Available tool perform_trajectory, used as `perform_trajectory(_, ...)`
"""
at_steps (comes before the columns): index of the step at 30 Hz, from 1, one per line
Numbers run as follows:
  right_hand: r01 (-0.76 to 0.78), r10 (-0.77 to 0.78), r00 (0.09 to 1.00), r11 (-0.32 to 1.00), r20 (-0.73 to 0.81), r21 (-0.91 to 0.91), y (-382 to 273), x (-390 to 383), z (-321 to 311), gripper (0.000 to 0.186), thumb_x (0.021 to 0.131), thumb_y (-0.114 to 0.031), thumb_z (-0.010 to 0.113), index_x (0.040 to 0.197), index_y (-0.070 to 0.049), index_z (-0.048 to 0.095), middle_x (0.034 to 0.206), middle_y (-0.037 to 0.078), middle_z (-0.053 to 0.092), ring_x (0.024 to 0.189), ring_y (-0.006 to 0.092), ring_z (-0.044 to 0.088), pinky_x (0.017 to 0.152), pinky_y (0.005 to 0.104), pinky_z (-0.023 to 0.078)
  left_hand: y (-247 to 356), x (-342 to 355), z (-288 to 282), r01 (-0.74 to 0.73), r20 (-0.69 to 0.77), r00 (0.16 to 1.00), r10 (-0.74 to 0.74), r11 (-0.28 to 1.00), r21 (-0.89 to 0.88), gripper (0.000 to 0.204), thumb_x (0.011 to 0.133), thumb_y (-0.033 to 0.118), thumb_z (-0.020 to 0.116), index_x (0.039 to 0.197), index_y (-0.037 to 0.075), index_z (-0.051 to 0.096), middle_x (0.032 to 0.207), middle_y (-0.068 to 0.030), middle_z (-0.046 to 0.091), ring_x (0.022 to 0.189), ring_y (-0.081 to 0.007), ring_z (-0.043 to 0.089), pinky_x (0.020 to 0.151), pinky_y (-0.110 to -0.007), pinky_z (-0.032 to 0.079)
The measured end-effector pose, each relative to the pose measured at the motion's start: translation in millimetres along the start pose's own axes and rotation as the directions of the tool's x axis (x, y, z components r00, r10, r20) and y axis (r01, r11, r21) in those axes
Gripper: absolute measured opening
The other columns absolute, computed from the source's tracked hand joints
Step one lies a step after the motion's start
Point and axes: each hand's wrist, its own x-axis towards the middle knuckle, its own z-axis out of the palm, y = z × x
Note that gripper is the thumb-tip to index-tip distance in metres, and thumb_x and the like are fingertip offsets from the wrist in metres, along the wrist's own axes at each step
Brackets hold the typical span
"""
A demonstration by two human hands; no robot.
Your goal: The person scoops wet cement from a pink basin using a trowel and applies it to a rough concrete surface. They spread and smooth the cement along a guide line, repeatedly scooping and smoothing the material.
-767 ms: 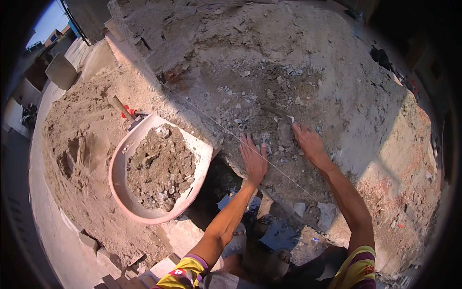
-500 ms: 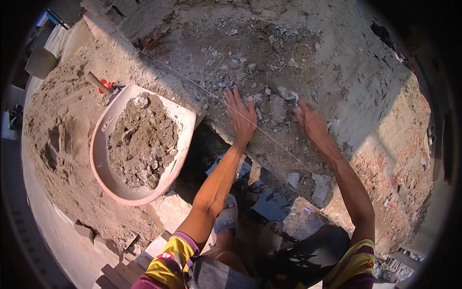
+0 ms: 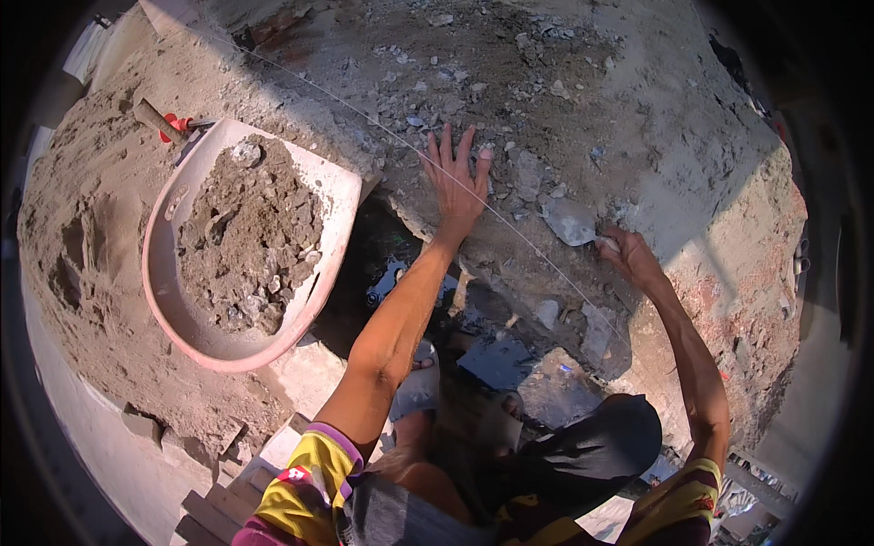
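Observation:
My left hand lies flat with fingers spread on a rubble-strewn masonry surface, right on a thin taut string line that runs diagonally across it. My right hand grips the handle of a small metal trowel, whose blade rests on the rubble just right of my left hand. A pink pan heaped with grey mortar and stones sits to the left on sand.
A red-handled tool lies by the pan's far rim. A sand heap spreads at left. Below the masonry edge is a dark wet gap with my feet. Bricks lie at lower left.
The view has shifted, so the pan sits further left. My left hand stays flat on the rubble. My right hand pulled back to the right and now holds the trowel.

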Motion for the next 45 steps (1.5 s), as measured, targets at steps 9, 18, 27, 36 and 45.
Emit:
perform_trajectory(9, 0.079, -0.06, 0.991, 0.984, -0.119, 0.16, -11, 5, 56, 0.042, 0.103, -0.033, 0.065, 0.123, 0.004, 0.067, 0.072, 0.017, 0.058, 0.07, 0.0287, 0.061, 0.07, 0.0432, 0.05, -5, -3, -2, -0.014, 0.032, 0.999, 0.017, 0.994, -0.112, 0.055, 0.11, 0.047, 0.042, 0.151, 0.011, 0.05, 0.162, -0.0284, 0.031, 0.153, -0.0511, 0.019, 0.122, -0.068, 0.006)
perform_trajectory(18, 0.219, -0.202, 0.949, 0.975, -0.242, 0.043, -90, 91, 76, 0.039, 0.102, -0.031, 0.064, 0.116, 0.006, 0.067, 0.09, 0.028, 0.069, 0.081, 0.0398, 0.067, 0.076, 0.047, 0.051, 1, -6, -5, 0.001, 0.05, 0.999, 0.006, 0.992, -0.124, 0.053, 0.108, 0.045, 0.048, 0.148, 0.011, 0.053, 0.158, -0.0267, 0.036, 0.151, -0.0491, 0.023, 0.122, -0.067, 0.011)
perform_trajectory(27, 0.216, -0.188, 0.97, 0.956, -0.154, 0.197, -112, 89, 72, 0.041, 0.101, -0.035, 0.067, 0.11, 0.006, 0.069, 0.083, 0.019, 0.067, 0.074, 0.0234, 0.062, 0.072, 0.0422, 0.051, 25, -18, -1, -0.007, -0.141, 0.99, -0.018, 0.985, -0.175, 0.056, 0.094, 0.028, 0.074, 0.142, 0.005, 0.057, 0.144, -0.025, 0.046, 0.134, -0.0445, 0.041, 0.112, -0.059, 0.033)
perform_trajectory(36, 0.201, -0.176, 0.974, 0.961, -0.14, 0.191, -118, 74, 27, 0.049, 0.102, -0.043, 0.064, 0.101, 0.006, 0.07, 0.067, 0.005, 0.052, 0.065, 0.0152, 0.048, 0.061, 0.0389, 0.042, 50, -3, 13, 0.051, -0.192, 0.975, -0.111, 0.955, -0.292, 0.058, 0.091, 0.027, 0.077, 0.141, 0.004, 0.058, 0.143, -0.0246, 0.047, 0.135, -0.0441, 0.039, 0.112, -0.057, 0.035)
perform_trajectory(45, 0.337, -0.34, 0.884, 0.939, -0.32, -0.068, -219, 76, -48, 0.042, 0.1, -0.034, 0.067, 0.1, 0.008, 0.071, 0.075, 0.021, 0.066, 0.069, 0.0317, 0.063, 0.069, 0.0463, 0.049, 64, 89, -39, -0.063, -0.471, 0.869, -0.154, 0.909, -0.413, 0.053, 0.094, 0.031, 0.074, 0.137, 0.002, 0.062, 0.142, -0.0243, 0.048, 0.137, -0.0417, 0.038, 0.112, -0.053, 0.035)
